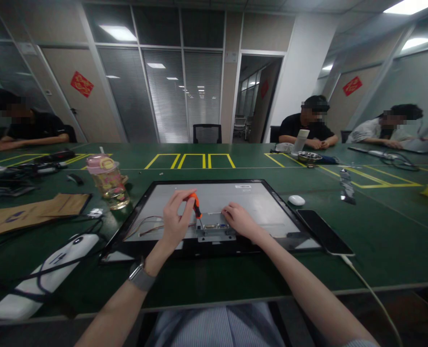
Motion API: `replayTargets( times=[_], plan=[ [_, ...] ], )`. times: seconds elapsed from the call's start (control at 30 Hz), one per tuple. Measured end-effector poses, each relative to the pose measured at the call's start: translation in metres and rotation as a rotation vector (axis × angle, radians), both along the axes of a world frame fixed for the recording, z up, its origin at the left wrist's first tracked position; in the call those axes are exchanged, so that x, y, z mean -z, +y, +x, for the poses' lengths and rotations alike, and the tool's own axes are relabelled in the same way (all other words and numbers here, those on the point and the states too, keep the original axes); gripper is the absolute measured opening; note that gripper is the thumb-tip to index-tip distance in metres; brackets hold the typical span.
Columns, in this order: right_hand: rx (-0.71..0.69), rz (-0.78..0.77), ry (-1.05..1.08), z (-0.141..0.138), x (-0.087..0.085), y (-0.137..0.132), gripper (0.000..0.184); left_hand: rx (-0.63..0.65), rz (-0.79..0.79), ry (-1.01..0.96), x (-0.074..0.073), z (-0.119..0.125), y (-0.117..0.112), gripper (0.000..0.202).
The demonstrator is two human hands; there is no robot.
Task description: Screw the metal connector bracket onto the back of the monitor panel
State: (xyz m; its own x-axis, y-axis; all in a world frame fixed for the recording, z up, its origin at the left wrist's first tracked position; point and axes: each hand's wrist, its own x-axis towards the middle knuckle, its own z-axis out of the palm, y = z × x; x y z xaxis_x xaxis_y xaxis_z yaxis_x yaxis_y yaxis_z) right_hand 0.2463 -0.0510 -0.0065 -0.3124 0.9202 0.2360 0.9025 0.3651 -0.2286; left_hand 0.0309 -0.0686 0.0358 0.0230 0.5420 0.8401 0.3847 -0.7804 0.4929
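A flat display panel [260, 202] with a black frame lies on the green table before me. Near its front edge sits a metal bracket [216, 237] with a row of connectors. My left hand [177, 217] is closed on the handle of an orange and black screwdriver [196, 205], whose shaft slants down to the bracket's left end. My right hand [239, 219] rests at the bracket's far right side, its fingers bent together; what they hold, if anything, is hidden. Thin wires [147, 226] lie on the panel to the left.
A pink-lidded bottle [107, 180], a brown paper envelope [33, 214] and a white power strip [46, 274] with cables are on the left. To the right lie a phone [324, 231] on a cable and a white earbud case [296, 200]. Several people sit across the table.
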Motion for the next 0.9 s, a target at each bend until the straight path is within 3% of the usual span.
replayTargets(
  times=[0.4, 0.9],
  plan=[
    [-0.002, -0.008, 0.007, 0.0003, -0.0015, -0.0018, 0.028, 0.086, -0.052, -0.182, 0.0002, 0.0011, 0.0051, 0.012],
    [-0.011, -0.006, -0.002, 0.0015, -0.0009, -0.0013, 0.03, 0.099, -0.102, -0.143, -0.0046, -0.0008, -0.0008, 0.021]
  ],
)
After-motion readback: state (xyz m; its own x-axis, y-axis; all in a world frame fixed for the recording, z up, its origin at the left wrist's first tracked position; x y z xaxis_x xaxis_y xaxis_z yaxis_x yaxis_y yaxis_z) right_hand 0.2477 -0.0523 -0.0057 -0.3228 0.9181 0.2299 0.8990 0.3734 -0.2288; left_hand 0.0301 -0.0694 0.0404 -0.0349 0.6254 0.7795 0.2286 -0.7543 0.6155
